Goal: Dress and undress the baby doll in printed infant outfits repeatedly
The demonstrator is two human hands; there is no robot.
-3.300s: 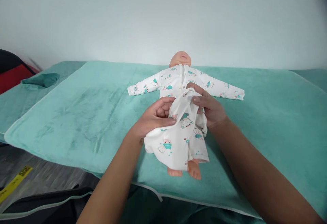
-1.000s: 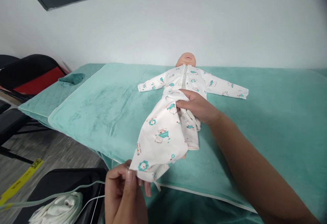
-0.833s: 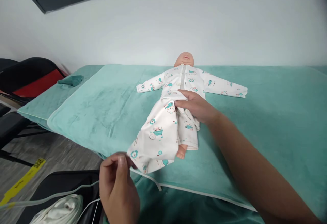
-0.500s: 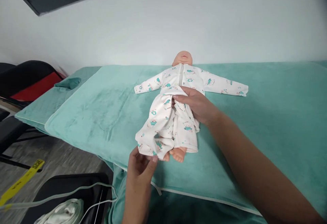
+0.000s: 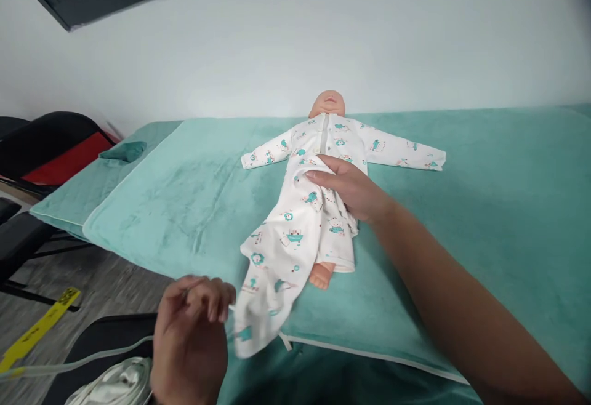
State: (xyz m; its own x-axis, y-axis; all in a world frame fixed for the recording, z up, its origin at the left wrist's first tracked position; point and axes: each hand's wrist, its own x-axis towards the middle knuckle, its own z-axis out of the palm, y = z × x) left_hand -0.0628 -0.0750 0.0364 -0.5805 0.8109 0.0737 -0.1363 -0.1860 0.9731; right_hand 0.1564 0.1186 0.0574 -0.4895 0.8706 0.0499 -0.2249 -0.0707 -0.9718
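A baby doll [image 5: 327, 103] lies on its back on the bed, dressed in a white printed baby romper [image 5: 302, 140] with both sleeves spread wide. My right hand [image 5: 353, 186] grips the romper's cloth at the doll's waist. From there one loose leg of the romper hangs down over the bed's front edge, its end blurred. The other leg part covers the doll's leg, and one bare foot [image 5: 322, 274] shows below it. My left hand [image 5: 194, 331] is held left of the hanging cloth, apart from it, fingers loosely curled with nothing seen in them.
A green plush cover [image 5: 484, 226] lies over the bed, which stands against a white wall [image 5: 295, 42]. Black chairs [image 5: 50, 146] are at the left. White cloth and a cord [image 5: 115, 383] rest on a black seat at bottom left. Yellow tape [image 5: 41, 328] marks the floor.
My left hand has let go of the romper's leg end and moved left. That leg has unfolded downward over the bed edge, covering one foot. My right hand stays at the waist.
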